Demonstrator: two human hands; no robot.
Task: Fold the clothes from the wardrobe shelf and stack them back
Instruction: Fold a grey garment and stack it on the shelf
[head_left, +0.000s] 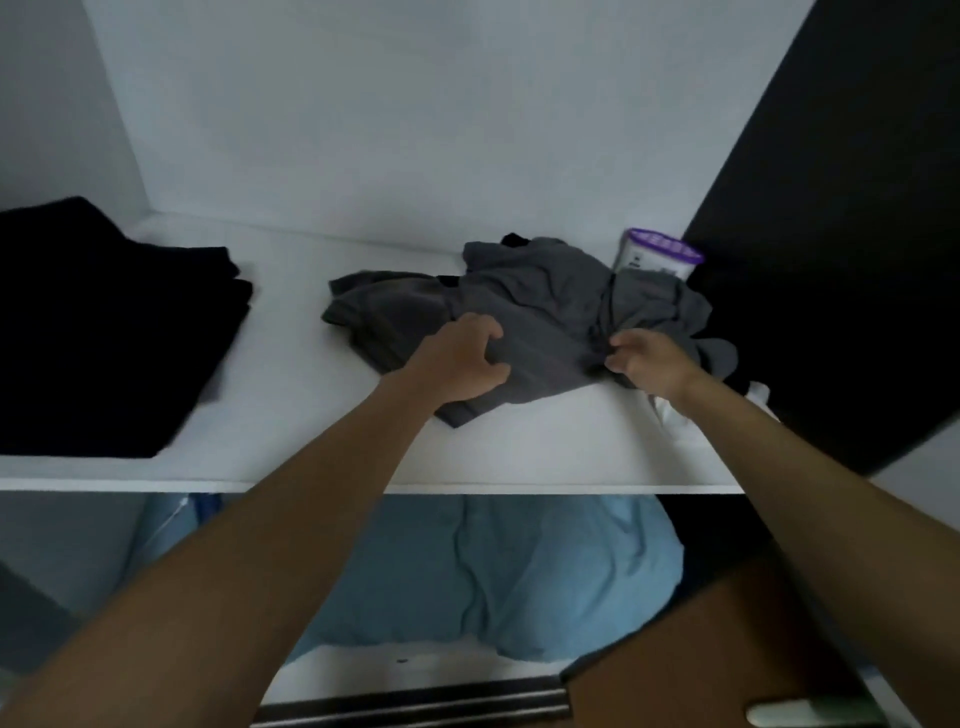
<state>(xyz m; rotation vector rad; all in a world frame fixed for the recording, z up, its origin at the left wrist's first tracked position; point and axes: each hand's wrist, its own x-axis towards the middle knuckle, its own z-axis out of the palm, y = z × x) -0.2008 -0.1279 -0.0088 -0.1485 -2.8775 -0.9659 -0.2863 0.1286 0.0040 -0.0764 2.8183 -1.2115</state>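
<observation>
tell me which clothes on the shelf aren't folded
The grey garment: it lies crumpled, while the black pile at the left is folded flat.

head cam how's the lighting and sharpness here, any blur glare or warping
Head view: dim, flat, bluish light, no glare; soft throughout, so folds in the grey garment smear; the black folded stack is a detail-less mass; wide-angle lens stretches both forearms toward the bottom corners.

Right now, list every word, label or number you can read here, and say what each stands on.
No text can be read.
White tub with a purple lid: dark marks on its label, too blurred to read.
Grey garment and black folded stack: no print shows.
</observation>
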